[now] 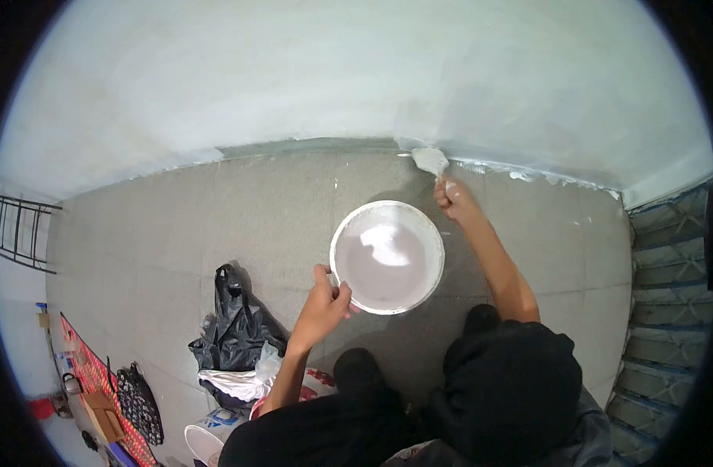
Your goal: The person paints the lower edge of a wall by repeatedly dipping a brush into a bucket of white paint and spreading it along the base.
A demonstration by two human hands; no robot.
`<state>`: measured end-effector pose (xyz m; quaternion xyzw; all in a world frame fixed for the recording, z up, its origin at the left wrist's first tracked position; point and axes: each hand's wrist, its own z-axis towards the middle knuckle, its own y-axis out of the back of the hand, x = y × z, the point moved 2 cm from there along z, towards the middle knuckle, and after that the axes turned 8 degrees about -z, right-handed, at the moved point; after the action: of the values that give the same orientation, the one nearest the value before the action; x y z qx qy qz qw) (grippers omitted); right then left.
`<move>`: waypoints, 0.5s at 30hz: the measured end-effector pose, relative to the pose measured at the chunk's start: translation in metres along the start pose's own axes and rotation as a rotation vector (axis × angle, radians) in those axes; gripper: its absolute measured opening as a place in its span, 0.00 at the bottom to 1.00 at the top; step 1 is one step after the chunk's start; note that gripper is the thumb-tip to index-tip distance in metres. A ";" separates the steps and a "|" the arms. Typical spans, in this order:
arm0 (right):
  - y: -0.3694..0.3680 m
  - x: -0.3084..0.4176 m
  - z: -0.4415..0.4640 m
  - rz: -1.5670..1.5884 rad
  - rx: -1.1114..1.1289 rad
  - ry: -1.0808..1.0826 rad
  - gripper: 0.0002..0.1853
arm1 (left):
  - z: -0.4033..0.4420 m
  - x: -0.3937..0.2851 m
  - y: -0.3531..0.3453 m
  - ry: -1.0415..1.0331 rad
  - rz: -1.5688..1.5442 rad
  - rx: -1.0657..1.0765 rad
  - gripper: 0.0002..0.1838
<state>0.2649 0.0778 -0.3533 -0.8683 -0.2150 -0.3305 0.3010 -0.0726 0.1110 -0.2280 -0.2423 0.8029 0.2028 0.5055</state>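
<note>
My right hand [456, 198] is closed round the handle of a paintbrush [430, 161], its broad head coated white. The brush head is at the foot of the pale wall [356, 70], beside a grey unpainted strip [310, 146]. Below and left of that hand is a round white bucket [387, 289] with pale liquid paint inside, light glaring off its surface. My left hand [324, 302] grips the bucket's rim on its lower left side, thumb and fingers about the edge.
Grey floor tiles [177, 226] carry a few white drips. Left of my legs lie a black plastic bag [236, 327], white cloth [236, 384] and a tipped white tub [204, 440]. A red patterned mat [84, 350] with bags is far left, a black rack [22, 233] above it. A metal shutter [660, 311] stands right.
</note>
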 end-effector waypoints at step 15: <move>-0.069 0.001 0.040 0.106 -0.025 -0.139 0.08 | 0.002 0.004 0.000 -0.002 -0.040 0.000 0.16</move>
<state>0.2436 0.1548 -0.3506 -0.9030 -0.1850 -0.2558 0.2915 -0.0727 0.1113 -0.2330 -0.2579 0.7974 0.1928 0.5104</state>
